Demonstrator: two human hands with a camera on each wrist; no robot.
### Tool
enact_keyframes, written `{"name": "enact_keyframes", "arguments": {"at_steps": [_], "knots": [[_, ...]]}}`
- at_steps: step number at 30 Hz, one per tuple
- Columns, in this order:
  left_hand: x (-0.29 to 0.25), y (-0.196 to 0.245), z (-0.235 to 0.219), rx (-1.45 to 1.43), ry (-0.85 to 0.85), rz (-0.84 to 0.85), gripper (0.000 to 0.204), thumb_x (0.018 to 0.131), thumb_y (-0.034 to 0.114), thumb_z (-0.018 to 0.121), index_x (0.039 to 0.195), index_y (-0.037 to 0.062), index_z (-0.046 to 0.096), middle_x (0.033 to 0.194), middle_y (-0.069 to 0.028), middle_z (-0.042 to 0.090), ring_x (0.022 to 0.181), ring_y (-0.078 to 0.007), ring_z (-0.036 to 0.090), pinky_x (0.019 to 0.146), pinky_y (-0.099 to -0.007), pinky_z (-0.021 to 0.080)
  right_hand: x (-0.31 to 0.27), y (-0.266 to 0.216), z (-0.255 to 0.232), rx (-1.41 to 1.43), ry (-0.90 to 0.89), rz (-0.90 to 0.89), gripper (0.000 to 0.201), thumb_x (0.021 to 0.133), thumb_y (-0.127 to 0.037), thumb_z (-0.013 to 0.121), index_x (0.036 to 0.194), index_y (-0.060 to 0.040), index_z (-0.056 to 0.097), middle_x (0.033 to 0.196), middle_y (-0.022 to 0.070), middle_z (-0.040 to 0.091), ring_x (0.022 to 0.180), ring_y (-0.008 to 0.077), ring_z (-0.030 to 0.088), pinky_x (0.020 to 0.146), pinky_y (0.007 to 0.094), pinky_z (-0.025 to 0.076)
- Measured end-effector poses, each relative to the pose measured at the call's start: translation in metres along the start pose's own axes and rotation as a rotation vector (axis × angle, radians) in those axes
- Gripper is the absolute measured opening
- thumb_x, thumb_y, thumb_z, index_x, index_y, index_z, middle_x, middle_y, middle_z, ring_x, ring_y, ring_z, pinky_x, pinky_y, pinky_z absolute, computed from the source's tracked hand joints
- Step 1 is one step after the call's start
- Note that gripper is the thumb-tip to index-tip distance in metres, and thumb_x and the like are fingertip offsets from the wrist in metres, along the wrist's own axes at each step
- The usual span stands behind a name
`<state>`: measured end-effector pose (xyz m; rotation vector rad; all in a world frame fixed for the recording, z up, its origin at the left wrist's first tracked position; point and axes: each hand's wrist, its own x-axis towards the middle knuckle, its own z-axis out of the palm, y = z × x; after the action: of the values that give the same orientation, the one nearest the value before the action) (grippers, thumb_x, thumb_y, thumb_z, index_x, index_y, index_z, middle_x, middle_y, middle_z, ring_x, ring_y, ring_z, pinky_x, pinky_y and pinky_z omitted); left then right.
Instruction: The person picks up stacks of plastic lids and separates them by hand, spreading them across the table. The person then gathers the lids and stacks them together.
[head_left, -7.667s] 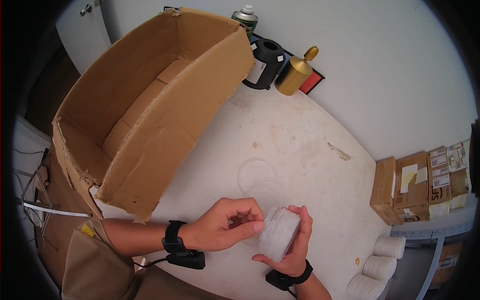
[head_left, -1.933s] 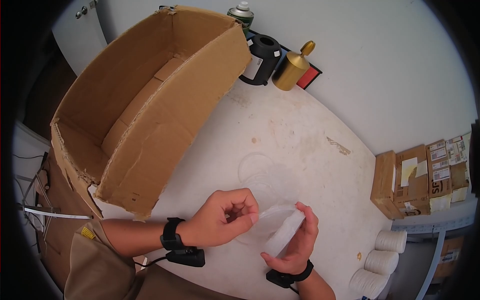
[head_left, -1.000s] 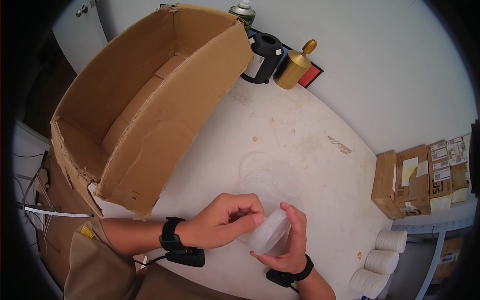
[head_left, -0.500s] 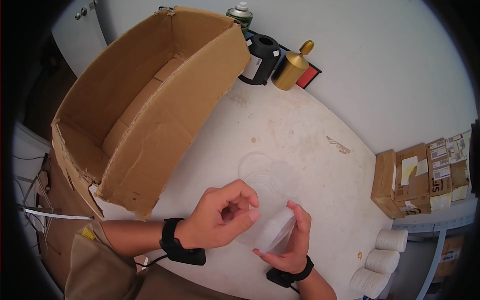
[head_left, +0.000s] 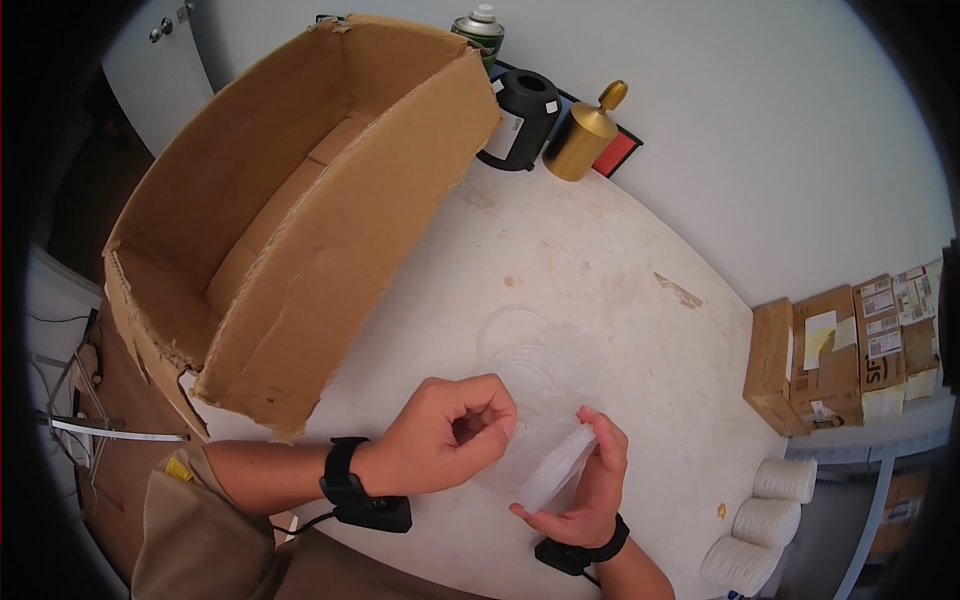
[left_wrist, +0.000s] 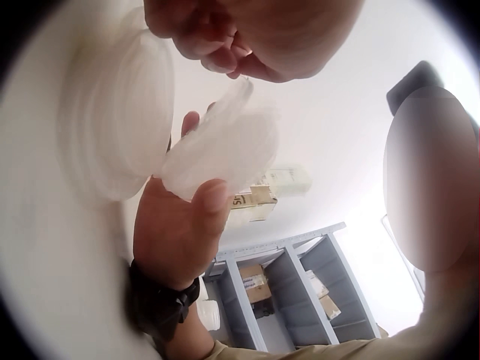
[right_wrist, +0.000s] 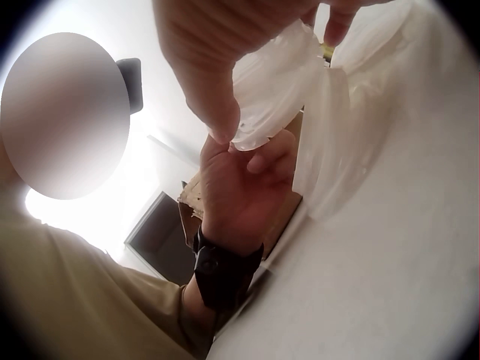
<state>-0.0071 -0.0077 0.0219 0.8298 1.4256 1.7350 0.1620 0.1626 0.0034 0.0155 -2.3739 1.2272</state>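
Observation:
My right hand (head_left: 595, 475) holds a thin stack of round, translucent plastic lids (head_left: 557, 470) on edge, thumb below and fingers above. To its left, my left hand (head_left: 440, 435) has its fingers curled, with thumb and fingertip pinching the raised edge of a plastic lid (left_wrist: 240, 94) in the left wrist view. The right wrist view shows the lids (right_wrist: 266, 86) spanning the gap between both hands. Beyond the hands, several loose lids (head_left: 515, 340) lie overlapping on the white table (head_left: 620, 290), faint against it.
A large open cardboard box (head_left: 340, 230) stands at the left. Behind are a spray can (head_left: 480, 30), a black cylindrical holder (head_left: 525, 115) and a gold canister (head_left: 580, 140). White twine spools (head_left: 765, 520) line the right edge, near stacked cartons (head_left: 825, 350).
The stack in my right hand has thinned, and more lids lie on the table. Half a second ago my left fingertips were apart from the stack; now they are at a lid's edge again.

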Motion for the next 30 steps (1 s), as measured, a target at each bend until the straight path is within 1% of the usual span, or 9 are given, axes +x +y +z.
{"name": "enact_keyframes", "arguments": {"at_steps": [5, 8, 10, 13, 14, 21, 24, 26, 30], "knots": [[0.011, -0.002, -0.009, 0.136, 0.165, -0.069, 0.005, 0.096, 0.005, 0.061, 0.092, 0.0021, 0.059, 0.074, 0.0044, 0.057, 0.063, -0.0001, 0.044, 0.055, -0.0204, 0.035, 0.001, 0.0, -0.001, -0.067, 0.072, 0.032, 0.113, 0.065, -0.024, 0.095, 0.154, 0.0001, 0.031, 0.146, 0.0195, 0.04, 0.13, 0.0332, 0.045, 0.105, 0.0434, 0.042], [0.007, 0.012, -0.008, 0.161, 0.213, 0.031, 0.005, 0.096, 0.006, 0.063, 0.096, 0.0021, 0.06, 0.074, 0.0036, 0.057, 0.062, -0.0009, 0.044, 0.055, -0.0208, 0.034, 0.003, 0.0, 0.001, -0.05, 0.043, 0.043, 0.112, 0.065, -0.024, 0.095, 0.154, -0.0002, 0.031, 0.145, 0.019, 0.04, 0.129, 0.0328, 0.045, 0.105, 0.0429, 0.042], [0.002, 0.016, -0.007, 0.152, -0.042, 0.117, 0.01, 0.096, 0.007, 0.065, 0.101, 0.0018, 0.058, 0.066, 0.0011, 0.057, 0.057, -0.0031, 0.043, 0.051, -0.0232, 0.032, 0.005, -0.005, 0.0, -0.062, 0.028, 0.058, 0.111, 0.066, -0.025, 0.095, 0.154, -0.0003, 0.031, 0.145, 0.0191, 0.04, 0.129, 0.0326, 0.045, 0.105, 0.0426, 0.043], [-0.002, 0.005, 0.0, -0.049, -0.152, 0.074, 0.006, 0.099, 0.006, 0.062, 0.1, 0.0017, 0.058, 0.068, 0.001, 0.058, 0.058, -0.0029, 0.043, 0.052, -0.0229, 0.032, 0.009, -0.007, 0.0, -0.066, -0.004, 0.064, 0.111, 0.066, -0.025, 0.096, 0.154, -0.0005, 0.032, 0.145, 0.0191, 0.04, 0.129, 0.0323, 0.045, 0.104, 0.0421, 0.043], [-0.002, 0.004, -0.001, -0.031, -0.186, 0.066, 0.004, 0.1, 0.005, 0.06, 0.099, 0.0019, 0.058, 0.07, 0.0011, 0.059, 0.06, -0.0023, 0.043, 0.053, -0.0222, 0.033, 0.009, -0.007, 0.001, -0.058, -0.015, 0.054, 0.111, 0.066, -0.024, 0.096, 0.154, -0.0006, 0.032, 0.145, 0.0191, 0.04, 0.129, 0.0322, 0.044, 0.104, 0.042, 0.043], [-0.002, 0.003, -0.001, -0.031, -0.183, 0.04, 0.006, 0.099, 0.007, 0.063, 0.096, 0.0025, 0.059, 0.071, 0.0027, 0.059, 0.062, -0.001, 0.044, 0.053, -0.021, 0.034, 0.008, -0.006, 0.001, -0.061, -0.034, 0.058, 0.113, 0.065, -0.023, 0.097, 0.155, -0.0017, 0.031, 0.148, 0.0202, 0.039, 0.13, 0.0327, 0.044, 0.104, 0.0417, 0.043], [0.0, 0.005, -0.003, -0.008, -0.149, 0.025, 0.006, 0.097, 0.006, 0.064, 0.094, 0.0027, 0.059, 0.071, 0.0035, 0.058, 0.062, -0.0005, 0.045, 0.053, -0.0208, 0.034, 0.004, -0.001, 0.002, -0.025, -0.015, 0.053, 0.113, 0.064, -0.025, 0.097, 0.154, -0.0027, 0.032, 0.148, 0.0209, 0.039, 0.132, 0.0338, 0.043, 0.106, 0.0434, 0.042], [0.002, 0.001, -0.004, -0.041, -0.054, -0.026, 0.008, 0.096, 0.006, 0.065, 0.092, 0.0028, 0.059, 0.07, 0.0041, 0.057, 0.061, -0.0002, 0.045, 0.053, -0.0206, 0.034, 0.002, 0.003, 0.002, -0.009, 0.017, 0.009, 0.114, 0.063, -0.027, 0.097, 0.153, -0.0039, 0.032, 0.149, 0.0209, 0.037, 0.136, 0.0343, 0.04, 0.109, 0.0456, 0.04], [0.007, -0.001, -0.006, -0.012, 0.051, -0.063, 0.009, 0.095, 0.007, 0.066, 0.093, 0.0032, 0.058, 0.069, 0.0041, 0.056, 0.06, -0.0001, 0.045, 0.052, -0.0205, 0.033, 0.001, -0.002, 0.0, -0.079, 0.079, 0.038, 0.113, 0.062, -0.028, 0.098, 0.151, -0.0053, 0.033, 0.151, 0.0208, 0.032, 0.139, 0.0346, 0.036, 0.111, 0.0468, 0.038]]}}
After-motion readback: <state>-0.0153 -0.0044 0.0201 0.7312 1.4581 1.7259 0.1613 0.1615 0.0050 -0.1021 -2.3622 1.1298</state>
